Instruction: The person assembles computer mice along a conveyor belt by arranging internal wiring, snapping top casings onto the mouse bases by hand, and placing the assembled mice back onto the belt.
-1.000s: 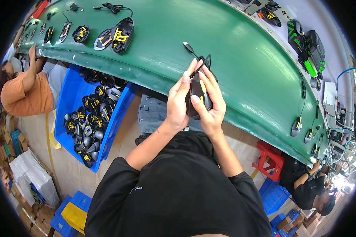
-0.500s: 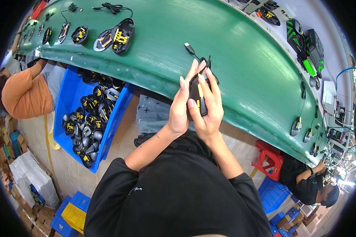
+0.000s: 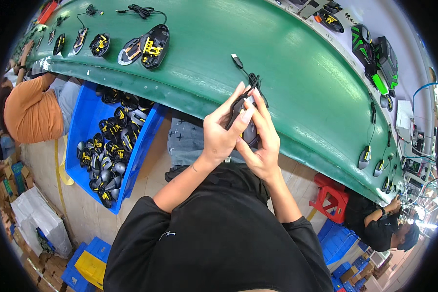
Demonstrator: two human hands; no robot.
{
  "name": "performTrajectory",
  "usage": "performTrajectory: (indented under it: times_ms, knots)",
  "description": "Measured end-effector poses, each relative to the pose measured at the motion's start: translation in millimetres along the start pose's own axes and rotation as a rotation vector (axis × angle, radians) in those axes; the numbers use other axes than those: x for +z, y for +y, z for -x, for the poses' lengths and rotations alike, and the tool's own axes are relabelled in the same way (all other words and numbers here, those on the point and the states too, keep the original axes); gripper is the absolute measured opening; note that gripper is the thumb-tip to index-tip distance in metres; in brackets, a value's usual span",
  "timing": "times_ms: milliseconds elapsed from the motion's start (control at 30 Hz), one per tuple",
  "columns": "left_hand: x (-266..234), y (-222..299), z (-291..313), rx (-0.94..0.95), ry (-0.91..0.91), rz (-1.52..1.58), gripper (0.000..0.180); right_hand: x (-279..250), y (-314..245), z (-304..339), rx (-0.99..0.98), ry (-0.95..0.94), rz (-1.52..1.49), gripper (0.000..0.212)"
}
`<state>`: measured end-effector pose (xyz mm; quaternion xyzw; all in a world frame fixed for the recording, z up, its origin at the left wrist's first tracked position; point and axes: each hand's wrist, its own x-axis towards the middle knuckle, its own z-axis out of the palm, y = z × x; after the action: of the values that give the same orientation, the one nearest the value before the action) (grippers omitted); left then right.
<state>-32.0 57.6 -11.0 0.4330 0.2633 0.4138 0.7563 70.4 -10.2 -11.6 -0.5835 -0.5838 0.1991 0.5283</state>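
Observation:
I hold a dark computer mouse (image 3: 250, 135) between both hands, just over the near edge of the green bench surface (image 3: 204, 48). My left hand (image 3: 218, 135) is closed along its left side, with the thumb reaching across toward the other hand. My right hand (image 3: 265, 143) wraps the right side, fingers pointing away from me. Palms and fingers hide most of the shell. At the mouse's far end a bundled black cable (image 3: 254, 83) rests by my fingertips, and its USB plug (image 3: 237, 61) sticks out over the bench.
Opened mouse halves (image 3: 155, 46) and other mouse parts lie along the bench's left. A blue bin (image 3: 146, 146) of mouse shells stands below. Mice with cables (image 3: 365, 156) lie at right, near a red stool (image 3: 329, 198). Co-workers sit at left (image 3: 34, 114) and right (image 3: 382, 228).
My left thumb has moved across the mouse, and my right hand has turned and shifted slightly. The mouse's yellow strip is now covered. The plug and cable have shifted slightly right.

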Motion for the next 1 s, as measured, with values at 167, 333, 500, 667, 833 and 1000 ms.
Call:
performTrajectory:
  times_ms: [167,333,500,667,833,1000]
  knots:
    - [-12,4,2,0.065,-0.090,-0.080,0.058,2,-12,7,0.110,0.081,-0.404,0.080]
    - [-9,18,7,0.016,-0.211,-0.007,0.055,-1,-17,16,0.344,0.166,-0.579,0.076]
    - [-12,12,24,0.014,-0.109,-0.268,0.046,-16,-24,22,0.333,0.084,-0.511,0.063]
    - [-18,15,30,-0.029,-0.184,-0.403,0.038,-47,-32,5,0.545,0.119,-0.279,0.035]
    - [-21,24,33,-0.008,-0.275,-0.485,0.037,-57,-37,-21,0.755,-0.090,-0.442,0.021]
    - [-24,25,34,0.047,-0.383,-0.508,0.038,-63,-32,-22,0.556,-0.239,-0.474,0.009]
